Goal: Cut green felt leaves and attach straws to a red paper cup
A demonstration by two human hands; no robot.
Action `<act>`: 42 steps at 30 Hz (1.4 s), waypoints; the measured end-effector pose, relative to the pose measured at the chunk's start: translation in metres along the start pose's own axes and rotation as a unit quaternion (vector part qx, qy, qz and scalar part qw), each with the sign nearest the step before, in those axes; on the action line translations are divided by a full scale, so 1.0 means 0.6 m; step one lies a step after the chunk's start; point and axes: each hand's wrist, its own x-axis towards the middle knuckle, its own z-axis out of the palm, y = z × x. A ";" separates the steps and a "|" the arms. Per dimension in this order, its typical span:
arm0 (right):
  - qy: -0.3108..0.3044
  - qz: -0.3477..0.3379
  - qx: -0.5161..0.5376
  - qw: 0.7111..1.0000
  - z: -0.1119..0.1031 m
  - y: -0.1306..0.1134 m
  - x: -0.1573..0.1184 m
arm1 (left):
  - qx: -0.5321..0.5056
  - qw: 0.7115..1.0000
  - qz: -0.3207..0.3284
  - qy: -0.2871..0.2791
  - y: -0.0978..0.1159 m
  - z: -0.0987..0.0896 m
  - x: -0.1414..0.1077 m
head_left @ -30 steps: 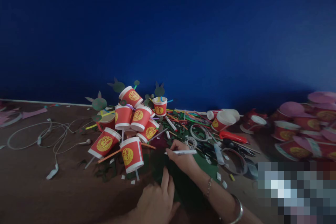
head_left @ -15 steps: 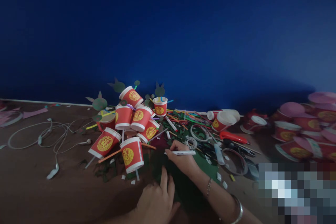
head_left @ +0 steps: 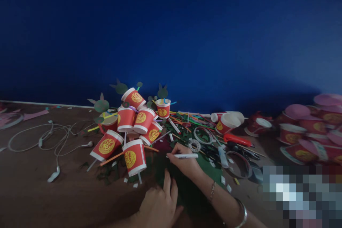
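Observation:
A white marker (head_left: pixel 187 156) is pinched in my right hand (head_left: pixel 184 162), its tip end pointing left over a sheet of dark green paper (head_left: pixel 192 194). My left hand (head_left: pixel 160 201) lies on the near left part of that sheet, fingers stretched out and pressing it down. Any line drawn on the paper is too dark to make out. Just left of the sheet, red paper cups (head_left: pixel 134 158) with yellow emblems are piled, with straws sticking out. Green paper animal heads (head_left: pixel 101 105) top some of these cups.
White earphones (head_left: pixel 55 174) with a tangled cord lie at the left. Right of the paper are tape rings (head_left: pixel 203 135), a red-handled tool (head_left: pixel 238 139), a small tube (head_left: pixel 223 156) and scattered scraps. More cups with pink discs (head_left: pixel 297 111) stand far right. A blue wall (head_left: pixel 171 35) rises behind.
My right hand has shifted very slightly left with the marker. My left hand stays in place on the paper.

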 end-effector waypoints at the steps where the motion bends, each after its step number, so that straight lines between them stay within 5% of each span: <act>1: 0.005 0.006 0.002 1.000 0.000 0.000 0.001 | -0.002 1.000 -0.001 0.000 0.000 0.001 0.000; 28: -0.020 -0.011 0.002 1.000 0.001 -0.003 -0.002 | 0.002 1.000 -0.002 0.006 0.001 0.000 -0.003; 33: 0.009 -0.001 0.126 0.992 -0.004 0.004 0.002 | 0.002 1.000 0.001 -0.006 0.000 -0.004 -0.001; 42: 0.076 0.037 0.345 0.935 -0.022 0.012 0.001 | 0.005 1.000 0.018 0.011 -0.002 -0.005 -0.005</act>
